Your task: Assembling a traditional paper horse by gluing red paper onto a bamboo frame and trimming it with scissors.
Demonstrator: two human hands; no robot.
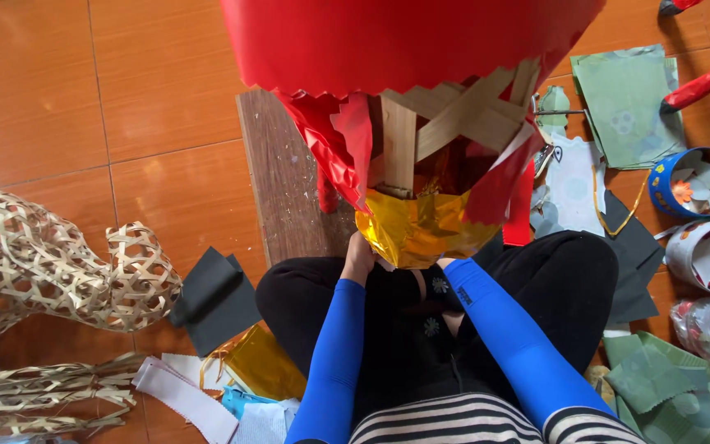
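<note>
Head camera: we look down on a person seated on a tiled floor [125,123], holding up a large lantern frame [454,115] of woven bamboo strips, its upper part wrapped in red paper [404,37] with a zigzag edge and its lower tip covered in gold foil [421,230]. The left hand [361,256], in a blue sleeve, presses against the gold foil from below, fingers curled on it; how tightly it grips we cannot tell. The right hand is hidden behind the foil, only its blue-sleeved forearm [495,321] showing, so we cannot tell its grip. Behind the lantern frame lies a wooden plank [285,181]. Far left of the frame rests an uncovered woven bamboo shape [51,263], with bundled bamboo strips [34,395] below it. Right of the frame lie green paper sheets [626,99], a blue roll of tape [684,182] and scraps of dark paper [215,300].
</note>
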